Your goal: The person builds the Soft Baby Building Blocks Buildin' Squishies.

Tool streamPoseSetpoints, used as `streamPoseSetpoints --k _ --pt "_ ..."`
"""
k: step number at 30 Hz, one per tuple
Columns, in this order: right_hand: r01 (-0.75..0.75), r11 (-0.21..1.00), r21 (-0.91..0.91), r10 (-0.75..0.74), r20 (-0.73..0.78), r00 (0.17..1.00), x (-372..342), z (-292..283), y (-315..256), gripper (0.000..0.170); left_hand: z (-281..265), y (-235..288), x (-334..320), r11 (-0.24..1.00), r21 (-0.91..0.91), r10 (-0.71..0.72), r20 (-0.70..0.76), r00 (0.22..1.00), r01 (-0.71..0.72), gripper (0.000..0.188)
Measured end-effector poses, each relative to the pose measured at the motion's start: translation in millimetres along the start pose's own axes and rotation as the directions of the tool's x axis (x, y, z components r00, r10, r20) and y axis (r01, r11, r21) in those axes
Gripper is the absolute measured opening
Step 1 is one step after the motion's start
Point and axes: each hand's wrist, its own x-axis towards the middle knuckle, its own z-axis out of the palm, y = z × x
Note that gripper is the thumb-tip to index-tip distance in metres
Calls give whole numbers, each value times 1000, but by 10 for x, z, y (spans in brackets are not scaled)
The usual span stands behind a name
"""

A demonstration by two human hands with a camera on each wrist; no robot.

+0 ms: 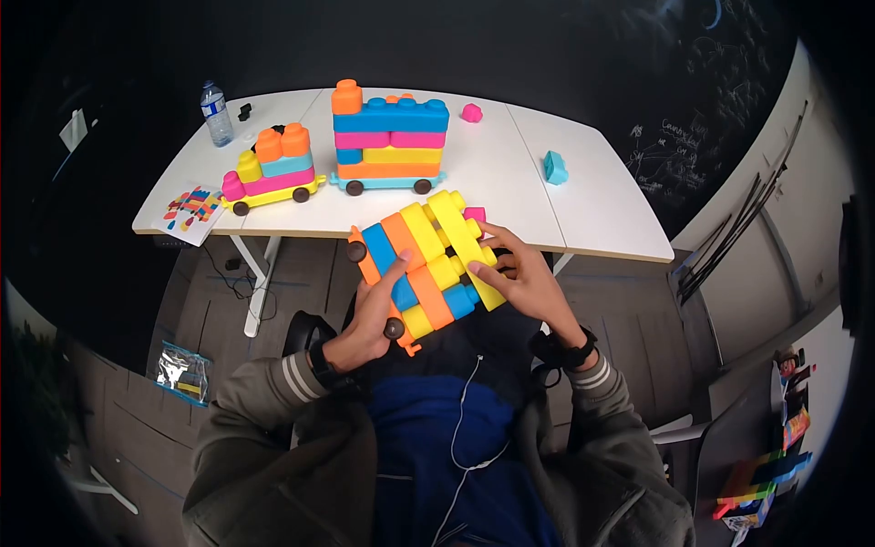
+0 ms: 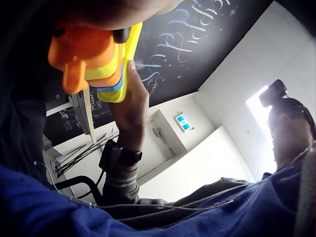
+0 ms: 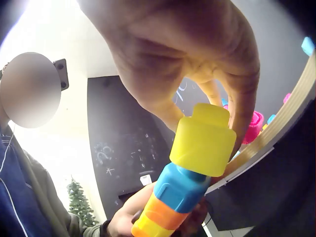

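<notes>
A toy block wagon of blue, orange and yellow building blocks (image 1: pixel 378 248) is held tilted over the lap, its orange wheeled base (image 1: pixel 368 266) toward the left. My left hand (image 1: pixel 365 321) grips it from the base side, thumb across the blocks. With thumb and fingers my right hand (image 1: pixel 529 281) pinches a long yellow block (image 1: pixel 465 242) at the stack's top end. In the right wrist view that yellow block (image 3: pixel 202 145) sits right at the studs of a blue block (image 3: pixel 180 187). The left palm is hidden behind the wagon.
On the white table (image 1: pixel 583 219) stand a tall block wagon (image 1: pixel 392 141) and a smaller one (image 1: pixel 273 173). A pink block (image 1: pixel 471 113), a turquoise block (image 1: pixel 555 168), another pink block (image 1: pixel 475 213), a water bottle (image 1: pixel 216 114) and a picture sheet (image 1: pixel 190 219) are there too. A plastic bag (image 1: pixel 182 372) lies on the floor.
</notes>
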Motion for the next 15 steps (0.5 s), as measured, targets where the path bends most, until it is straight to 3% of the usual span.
streamPoseSetpoints --k 5,7,11,14,15 --pt "-18 998 56 17 18 1000 29 13 59 70 -20 -24 26 999 28 17 14 1000 -17 52" --pt "36 999 16 -36 -15 999 16 36 43 72 23 -8 -3 990 98 99 32 995 -102 52" --pt "61 998 -24 -61 -12 998 -11 35 -12 77 64 27 -55 993 71 94 58 994 -98 52" --pt "42 989 -141 -40 21 999 -57 64 -149 78 115 36 -74 993 43 106 22 994 -107 42" --pt "76 956 -285 -70 30 997 -87 94 -189 79 116 38 -70 993 51 109 21 994 -110 41"
